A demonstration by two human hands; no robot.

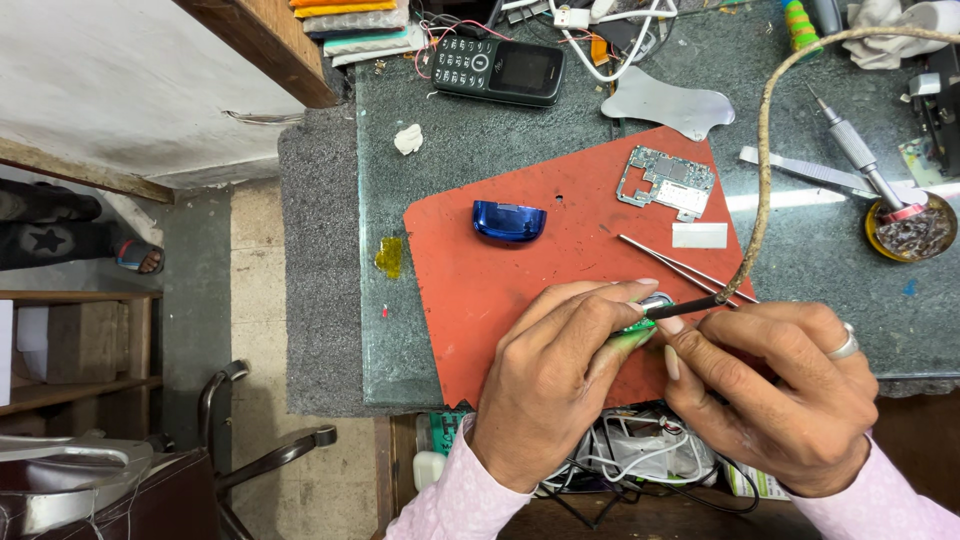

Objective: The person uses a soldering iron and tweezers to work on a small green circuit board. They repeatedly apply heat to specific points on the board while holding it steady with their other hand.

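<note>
My left hand (560, 375) pinches a small green circuit board (640, 322) with a round metal part over the red mat (480, 290). My right hand (780, 395), with a ring on one finger, grips a dark soldering iron (690, 306) whose tip touches that small board. The iron's frayed cord (765, 150) arcs up to the top right. Metal tweezers (670, 262) lie on the mat just above my hands. A larger bare circuit board (668, 180) and a blue curved plastic piece (509, 220) also rest on the mat.
A dark keypad phone (497, 68) lies at the desk's far edge beside loose wires. A metal pry plate (668, 102), a precision screwdriver (855, 148) and a round tin of residue (912, 228) sit to the right. A chair (250, 440) stands at lower left.
</note>
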